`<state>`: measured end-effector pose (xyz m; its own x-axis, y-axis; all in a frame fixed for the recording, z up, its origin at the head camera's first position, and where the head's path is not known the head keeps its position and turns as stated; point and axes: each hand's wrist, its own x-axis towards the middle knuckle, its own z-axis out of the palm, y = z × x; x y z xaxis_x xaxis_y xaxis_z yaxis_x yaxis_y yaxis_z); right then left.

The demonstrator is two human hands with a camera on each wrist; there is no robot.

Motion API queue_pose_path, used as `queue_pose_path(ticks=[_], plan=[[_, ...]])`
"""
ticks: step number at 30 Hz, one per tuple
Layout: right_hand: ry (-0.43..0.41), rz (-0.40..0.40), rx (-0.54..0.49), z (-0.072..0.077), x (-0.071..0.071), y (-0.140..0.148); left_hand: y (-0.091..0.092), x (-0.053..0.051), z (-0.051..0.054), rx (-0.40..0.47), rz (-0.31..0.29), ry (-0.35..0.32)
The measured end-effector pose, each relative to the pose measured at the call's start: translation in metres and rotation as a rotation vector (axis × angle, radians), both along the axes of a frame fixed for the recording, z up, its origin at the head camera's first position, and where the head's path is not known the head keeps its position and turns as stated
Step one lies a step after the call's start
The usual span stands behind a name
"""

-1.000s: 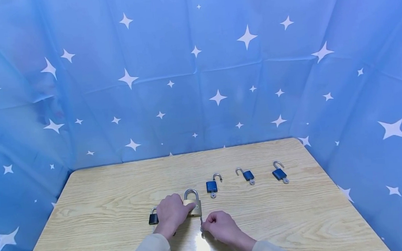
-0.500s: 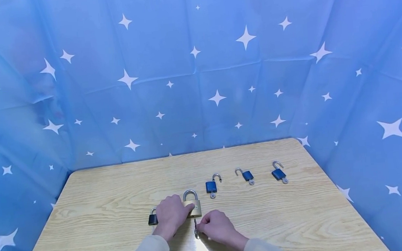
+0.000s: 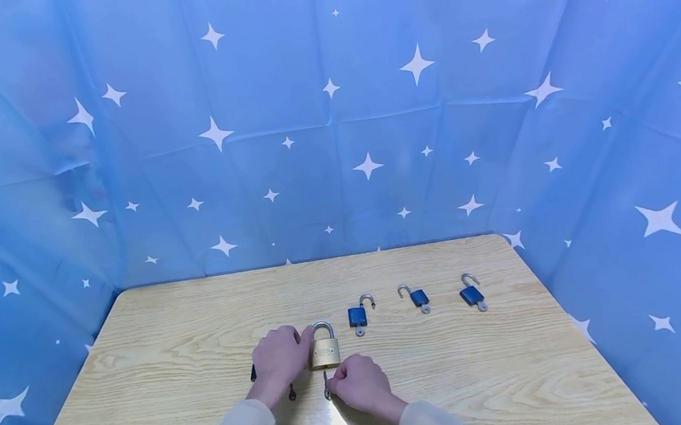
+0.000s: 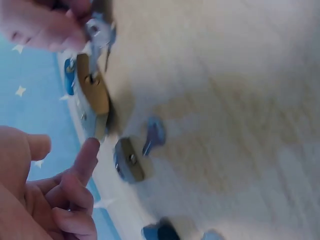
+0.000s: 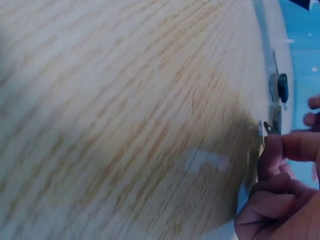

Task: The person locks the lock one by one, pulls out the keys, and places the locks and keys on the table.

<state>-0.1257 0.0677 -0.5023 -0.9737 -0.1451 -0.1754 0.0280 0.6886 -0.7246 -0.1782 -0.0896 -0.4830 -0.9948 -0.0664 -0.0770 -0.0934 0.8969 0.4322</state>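
A large brass padlock [image 3: 325, 353] with a closed steel shackle lies on the wooden table. My left hand [image 3: 282, 358] is at its left side; in the left wrist view one finger extends to the padlock's lower corner, the others loosely bent. My right hand [image 3: 360, 383] pinches a silver key [image 4: 96, 37], held below the padlock. Its tip is by the keyhole in the left wrist view; whether it is inside I cannot tell. A second key blade hangs beside it. A smaller padlock [image 4: 130, 160] and a loose key [image 4: 155, 132] lie left of the brass one.
Three blue padlocks with open shackles and keys in them lie to the right: one near [image 3: 358, 316], one middle [image 3: 419, 297], one far [image 3: 472, 294]. A black padlock [image 3: 253, 372] is mostly hidden behind my left hand. A blue star-patterned curtain [image 3: 334, 139] surrounds the table [image 3: 512, 373].
My left thumb has come off the brass padlock's face, and that hand has shifted slightly left. The right hand has carried the key left, from the padlock's right corner to below its middle.
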Motion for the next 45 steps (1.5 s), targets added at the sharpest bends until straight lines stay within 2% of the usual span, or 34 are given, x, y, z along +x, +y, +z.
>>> queue_pose_path(ticks=[7, 25, 33, 45], plan=[[0.013, -0.015, 0.048, -0.004, 0.0, -0.002, -0.014, -0.004, 0.011, 0.036, 0.014, 0.036], [0.091, 0.01, 0.181, -0.006, 0.0, -0.001, -0.018, -0.005, 0.008, 0.05, 0.012, 0.028], [0.121, 0.014, 0.175, -0.005, 0.002, -0.001, -0.017, -0.006, 0.004, 0.04, 0.011, 0.012], [0.155, 0.02, 0.164, -0.003, 0.002, 0.006, -0.012, -0.007, 0.006, 0.059, -0.001, 0.017]])
